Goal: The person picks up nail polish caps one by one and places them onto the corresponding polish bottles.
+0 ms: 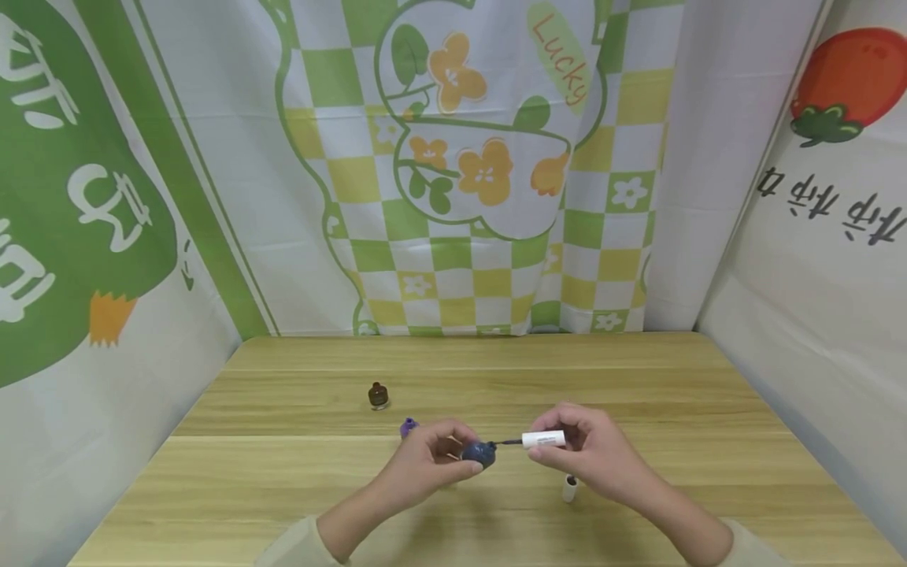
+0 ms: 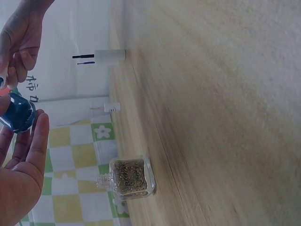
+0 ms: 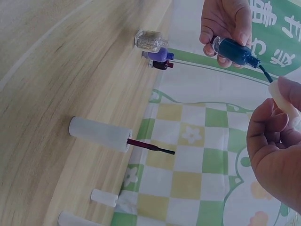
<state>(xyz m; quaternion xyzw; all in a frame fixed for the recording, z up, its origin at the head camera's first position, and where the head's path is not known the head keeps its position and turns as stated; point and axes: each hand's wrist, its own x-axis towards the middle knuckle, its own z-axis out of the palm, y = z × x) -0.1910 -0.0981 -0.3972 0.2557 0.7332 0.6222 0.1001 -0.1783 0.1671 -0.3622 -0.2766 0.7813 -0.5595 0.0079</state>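
In the head view my left hand (image 1: 422,465) holds a dark blue nail polish bottle (image 1: 479,454) tilted, its neck pointing right. Facing it, my right hand (image 1: 602,453) pinches a white nail polish cap (image 1: 544,439) between thumb and fingers. The cap's thin brush (image 1: 508,442) points left, its tip right at the bottle's mouth. From the right wrist the bottle (image 3: 233,51) shows teal-blue polish inside clear glass, and the brush (image 3: 265,73) is coated with the same colour. The left wrist view catches only part of the bottle (image 2: 19,113) between fingers and thumb.
A dark red bottle (image 1: 379,396) and a purple bottle (image 1: 409,427) stand uncapped on the wooden table (image 1: 283,472). A glitter bottle (image 2: 131,178) stands there too. White caps stand brush-up, one (image 3: 101,133) with a dark red brush. A cap (image 1: 570,488) sits below my right hand.
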